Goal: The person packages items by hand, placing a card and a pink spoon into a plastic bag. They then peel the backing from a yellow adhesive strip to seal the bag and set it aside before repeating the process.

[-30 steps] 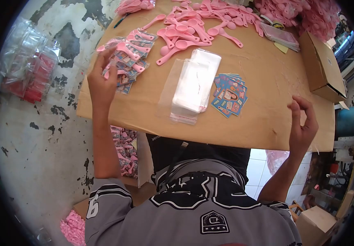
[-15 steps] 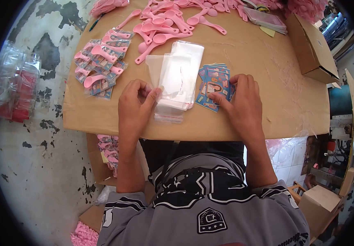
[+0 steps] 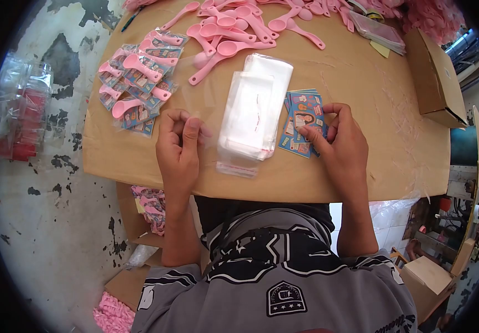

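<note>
My left hand [image 3: 179,147] is closed, thumb against fingers, on a thin clear plastic bag [image 3: 199,89] that is blurred and hard to see against the paper. Just right of it lies a stack of clear plastic bags [image 3: 253,105], their sealing strips towards me. My right hand [image 3: 342,144] grips a printed card [image 3: 305,117] on a small fanned pile of blue cards, its thumb on the face and its fingers at the right edge. Farther left, pink measuring spoons [image 3: 139,66] packed in bags with cards lie in a heap.
Loose pink spoons [image 3: 231,33] are piled at the back of the brown-paper-covered table [image 3: 395,161]. A cardboard box [image 3: 431,77] stands at the right edge, near a clear plastic pack [image 3: 381,33]. A pen [image 3: 131,19] lies at the back left.
My left hand has moved left, away from the bag stack, with the loose bag. My right hand's thumb is still on the cards. The whole view has shifted slightly.
</note>
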{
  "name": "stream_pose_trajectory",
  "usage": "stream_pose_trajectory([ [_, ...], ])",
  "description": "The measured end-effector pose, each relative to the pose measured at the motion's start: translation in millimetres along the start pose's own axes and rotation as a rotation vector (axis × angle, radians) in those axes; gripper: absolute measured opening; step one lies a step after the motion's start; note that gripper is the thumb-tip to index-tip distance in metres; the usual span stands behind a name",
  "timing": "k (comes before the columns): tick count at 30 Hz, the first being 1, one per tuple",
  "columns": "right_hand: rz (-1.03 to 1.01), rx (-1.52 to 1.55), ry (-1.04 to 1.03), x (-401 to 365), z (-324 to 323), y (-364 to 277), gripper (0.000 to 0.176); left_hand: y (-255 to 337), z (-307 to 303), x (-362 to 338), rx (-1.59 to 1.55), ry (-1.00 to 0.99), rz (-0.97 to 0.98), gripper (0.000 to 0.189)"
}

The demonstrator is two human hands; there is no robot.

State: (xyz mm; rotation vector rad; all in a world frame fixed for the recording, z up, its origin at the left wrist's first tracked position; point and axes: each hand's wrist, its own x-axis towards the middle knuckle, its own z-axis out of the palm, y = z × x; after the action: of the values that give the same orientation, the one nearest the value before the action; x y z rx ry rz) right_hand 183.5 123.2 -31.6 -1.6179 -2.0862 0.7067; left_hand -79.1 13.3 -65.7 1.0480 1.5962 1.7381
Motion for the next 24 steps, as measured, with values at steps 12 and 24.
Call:
stream_pose_trajectory([
  [12, 0.025, 0.066, 0.045, 4.8, 2.7, 5.9, 0.053, 11.1, 6.5, -1.0, 0.039, 0.004, 0.009, 0.026],
  [24, -0.230, 0.020, 0.323, 6.4, 12.2, 11.1, 0.060, 4.7, 1.4, -1.6, -0.012, -0.019, 0.063, 0.013],
])
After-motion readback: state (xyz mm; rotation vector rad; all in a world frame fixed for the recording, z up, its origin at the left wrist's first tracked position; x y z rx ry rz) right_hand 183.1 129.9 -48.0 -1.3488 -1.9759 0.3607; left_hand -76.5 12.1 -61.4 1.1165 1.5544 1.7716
